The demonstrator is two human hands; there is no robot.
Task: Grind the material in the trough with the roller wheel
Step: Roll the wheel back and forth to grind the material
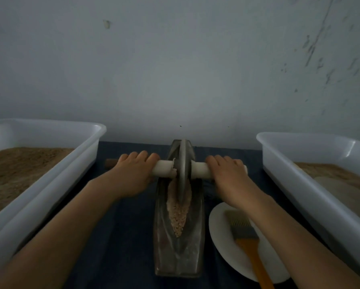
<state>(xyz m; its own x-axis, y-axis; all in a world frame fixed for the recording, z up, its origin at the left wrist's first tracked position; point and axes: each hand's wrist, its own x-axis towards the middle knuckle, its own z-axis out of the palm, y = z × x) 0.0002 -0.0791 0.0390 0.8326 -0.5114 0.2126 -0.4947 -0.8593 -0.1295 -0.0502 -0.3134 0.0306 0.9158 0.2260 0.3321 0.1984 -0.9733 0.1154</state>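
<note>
A grey metal boat-shaped trough (pixel 198 236) lies lengthwise on the dark blue table, holding pale coarse grains (pixel 178 215) in its groove. The metal roller wheel (pixel 182 163) stands upright in the far half of the trough, its rim in the grains. A white-wrapped axle handle (pixel 200 168) runs through the wheel. My left hand (pixel 133 174) grips the handle left of the wheel, fingers curled over it. On the other side of the wheel, my right hand (pixel 231 176) grips the handle the same way.
Two white plastic tubs with brown ground material flank the trough, one left (pixel 49 180), one right (pixel 312 184). A white plate (pixel 223 236) at the near right carries a brush with an orange handle (pixel 250 247). A grey wall rises right behind the table.
</note>
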